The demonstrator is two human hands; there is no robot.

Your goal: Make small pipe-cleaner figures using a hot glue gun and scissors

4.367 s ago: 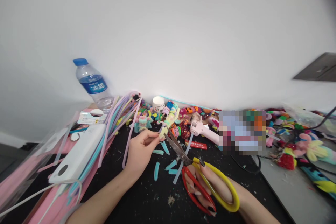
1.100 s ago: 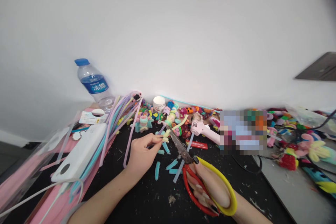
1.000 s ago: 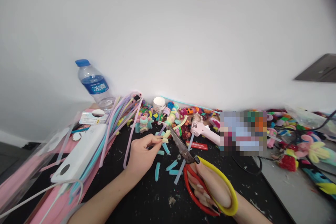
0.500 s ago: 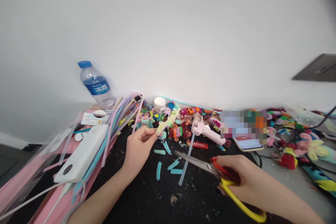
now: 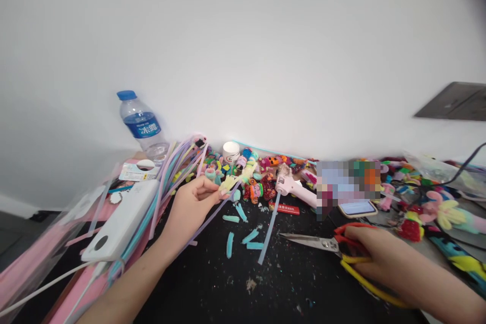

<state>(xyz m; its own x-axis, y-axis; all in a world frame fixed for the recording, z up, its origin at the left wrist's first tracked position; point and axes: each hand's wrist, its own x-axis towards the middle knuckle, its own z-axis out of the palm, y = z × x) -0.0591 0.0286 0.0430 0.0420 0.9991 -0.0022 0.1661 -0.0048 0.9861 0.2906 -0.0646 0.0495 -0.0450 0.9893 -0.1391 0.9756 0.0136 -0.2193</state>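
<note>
My left hand (image 5: 193, 210) pinches pale yellow fuzzy pipe cleaner (image 5: 228, 183) between thumb and fingers. Beneath that hand a purple pipe cleaner (image 5: 212, 215) runs slantwise. At the right, my right hand (image 5: 391, 253) grips scissors (image 5: 319, 243) by their red and yellow handles, blades almost together and pointing left. Several short light-blue pipe cleaner pieces (image 5: 230, 244) lie on the black tabletop (image 5: 212, 288) between my hands. A pink hot glue gun (image 5: 294, 187) rests behind them, a translucent glue stick (image 5: 270, 228) sticking out of it toward me.
Along the white wall lie several colourful pipe cleaner figures (image 5: 260, 190), with a white paper cup (image 5: 231, 152) among them. Left are a water bottle (image 5: 142, 126), a pipe cleaner bundle (image 5: 172, 167) and a white power bank-like block (image 5: 121, 220). A phone (image 5: 357, 208) lies at right.
My right hand has moved right with the scissors, away from my left hand. The yellow pipe cleaner in my left hand now looks shorter and bunched, and a purple strand shows beneath.
</note>
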